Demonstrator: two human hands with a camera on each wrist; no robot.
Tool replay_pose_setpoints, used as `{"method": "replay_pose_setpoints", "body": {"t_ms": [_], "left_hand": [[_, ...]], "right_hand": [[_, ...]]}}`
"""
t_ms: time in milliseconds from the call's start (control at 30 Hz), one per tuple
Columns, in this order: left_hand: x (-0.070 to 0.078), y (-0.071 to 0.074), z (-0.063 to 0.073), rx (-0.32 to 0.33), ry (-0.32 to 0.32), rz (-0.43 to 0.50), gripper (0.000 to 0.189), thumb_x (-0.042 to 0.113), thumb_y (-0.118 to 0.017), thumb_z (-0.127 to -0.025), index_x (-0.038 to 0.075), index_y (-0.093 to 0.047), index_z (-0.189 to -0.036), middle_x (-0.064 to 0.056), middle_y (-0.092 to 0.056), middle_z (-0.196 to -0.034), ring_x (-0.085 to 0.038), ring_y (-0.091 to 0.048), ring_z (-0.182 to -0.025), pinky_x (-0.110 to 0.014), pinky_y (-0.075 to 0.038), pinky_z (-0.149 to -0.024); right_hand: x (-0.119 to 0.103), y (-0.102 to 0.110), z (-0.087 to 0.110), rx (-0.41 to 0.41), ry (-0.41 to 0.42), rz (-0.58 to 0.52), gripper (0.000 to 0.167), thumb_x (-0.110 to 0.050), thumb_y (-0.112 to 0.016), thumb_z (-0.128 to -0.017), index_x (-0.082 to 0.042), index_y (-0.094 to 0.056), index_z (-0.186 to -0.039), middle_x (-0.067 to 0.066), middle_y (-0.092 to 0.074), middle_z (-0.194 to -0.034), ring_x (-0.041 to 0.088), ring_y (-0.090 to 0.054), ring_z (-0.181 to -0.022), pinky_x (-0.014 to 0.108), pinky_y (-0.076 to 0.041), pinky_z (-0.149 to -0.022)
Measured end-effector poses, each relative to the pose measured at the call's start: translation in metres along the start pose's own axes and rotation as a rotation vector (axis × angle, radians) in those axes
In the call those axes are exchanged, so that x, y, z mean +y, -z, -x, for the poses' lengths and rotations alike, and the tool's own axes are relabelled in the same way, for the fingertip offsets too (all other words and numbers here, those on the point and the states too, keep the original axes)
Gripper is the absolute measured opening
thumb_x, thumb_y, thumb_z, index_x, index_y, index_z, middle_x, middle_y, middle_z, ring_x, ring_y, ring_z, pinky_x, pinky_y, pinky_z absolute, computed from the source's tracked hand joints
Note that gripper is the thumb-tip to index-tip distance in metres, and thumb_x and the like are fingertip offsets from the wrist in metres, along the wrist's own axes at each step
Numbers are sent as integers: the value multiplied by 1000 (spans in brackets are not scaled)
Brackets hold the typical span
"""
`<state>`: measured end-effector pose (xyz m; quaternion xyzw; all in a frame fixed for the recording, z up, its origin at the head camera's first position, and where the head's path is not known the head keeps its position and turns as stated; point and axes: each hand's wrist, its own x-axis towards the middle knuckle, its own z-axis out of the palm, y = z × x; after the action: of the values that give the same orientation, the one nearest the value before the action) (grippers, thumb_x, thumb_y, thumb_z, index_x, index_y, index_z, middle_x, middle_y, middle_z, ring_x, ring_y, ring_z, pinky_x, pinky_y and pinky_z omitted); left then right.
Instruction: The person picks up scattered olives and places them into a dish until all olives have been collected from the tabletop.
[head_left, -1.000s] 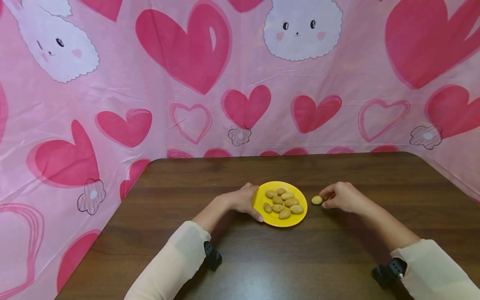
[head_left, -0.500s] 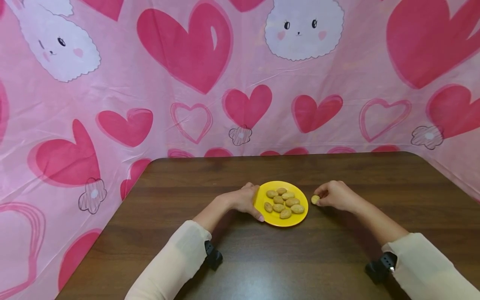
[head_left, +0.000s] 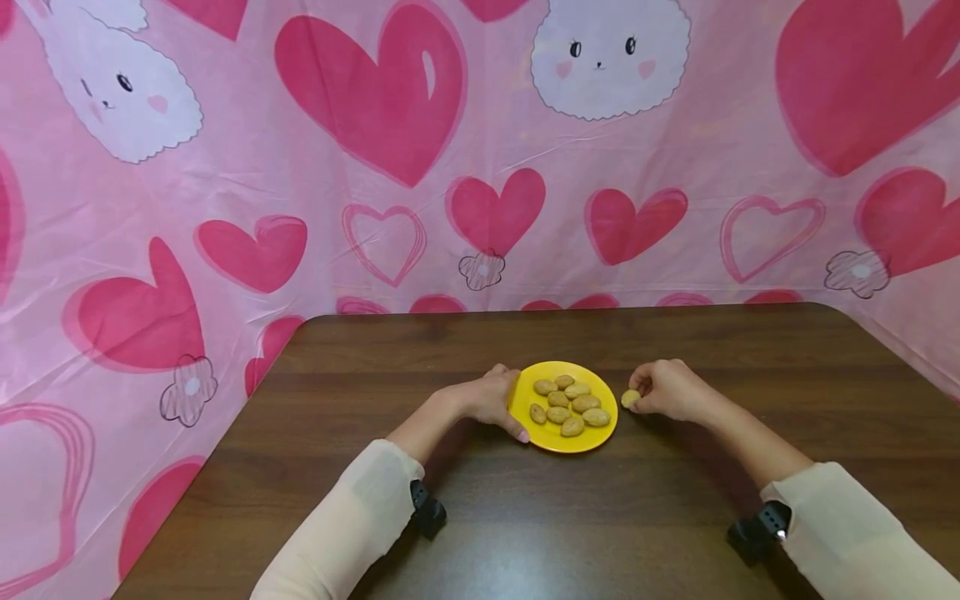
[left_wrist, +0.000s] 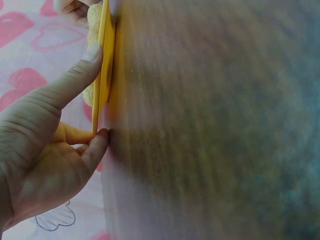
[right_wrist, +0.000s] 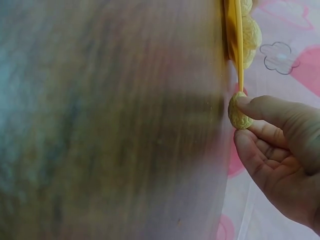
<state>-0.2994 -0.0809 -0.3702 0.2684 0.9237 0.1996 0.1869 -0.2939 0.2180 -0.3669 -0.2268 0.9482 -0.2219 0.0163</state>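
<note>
A yellow plate (head_left: pixel 555 433) sits on the table with several wrinkled yellow-tan oval pieces (head_left: pixel 585 403) spread over it. My left hand (head_left: pixel 489 402) holds the plate by its left edge, the thumb along the near rim and the fingers round the far side. Just off the plate's right edge, my right hand (head_left: pixel 673 392) pinches a single wrinkled oval piece (head_left: pixel 631 398) between thumb and fingers. In the right wrist view this held piece (right_wrist: pixel 239 117) overlaps the end of the plate's rim (right_wrist: pixel 239 55), its ridged surface facing the camera.
The brown wooden table (head_left: pixel 525 517) stretches out around the plate on every side. Behind it hangs a pink cloth (head_left: pixel 420 250) printed with hearts and rabbit faces. Black wrist cameras are strapped at both sleeves (head_left: pixel 348 517).
My right hand has shifted slightly left with the oval piece, bringing it closer to the plate, and the piece has turned in the fingers. My left hand stays at the plate.
</note>
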Motion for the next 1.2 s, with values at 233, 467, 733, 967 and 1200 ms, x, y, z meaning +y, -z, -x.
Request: {"method": "replay_pose_setpoints", "body": {"t_ms": [233,467,733,967,1200], "left_hand": [[1,0,1,2,7,1,99,44,-80,-66,0,-31,-139,-10,-39,-124,-19,-38,-112,-33,-32,-100],[1,0,1,0,9,-5,98,45,-81,-66,0,-32,-139,-10,-39,-123,-19,-38,-111,-32,-32,-100],[1,0,1,-5,11,1,98,44,-80,-66,1,-31,-139,-9,-39,-123,-19,-38,-111,-33,-32,-100],[0,0,0,-1,6,3,98,44,-81,-65,1,-32,-139,-10,-39,-123,-19,-38,-111,-33,-33,-99],[1,1,0,0,-3,-9,98,44,-81,-65,0,-32,-138,-10,-40,-123,-19,-38,-111,-33,-33,-99]], "right_hand": [[-3,0,-1,46,20,-4,18,-11,-78,-69,-4,-65,-80,-3,-59,-69,11,-53,-63,27,-46,-58],[-9,-1,-2,77,48,6,18,-10,-78,-71,-3,-65,-81,-3,-58,-69,11,-52,-63,26,-45,-56],[-20,-1,-3,108,49,-24,18,-10,-78,-72,-2,-65,-83,-1,-58,-71,13,-53,-65,26,-47,-58],[-27,-4,-7,131,58,-48,18,-10,-78,-73,-3,-65,-83,-1,-58,-71,13,-53,-65,25,-46,-56],[-32,-9,-13,142,89,-61,19,-11,-79,-72,-3,-66,-83,-1,-58,-71,12,-53,-65,25,-46,-56]]}}
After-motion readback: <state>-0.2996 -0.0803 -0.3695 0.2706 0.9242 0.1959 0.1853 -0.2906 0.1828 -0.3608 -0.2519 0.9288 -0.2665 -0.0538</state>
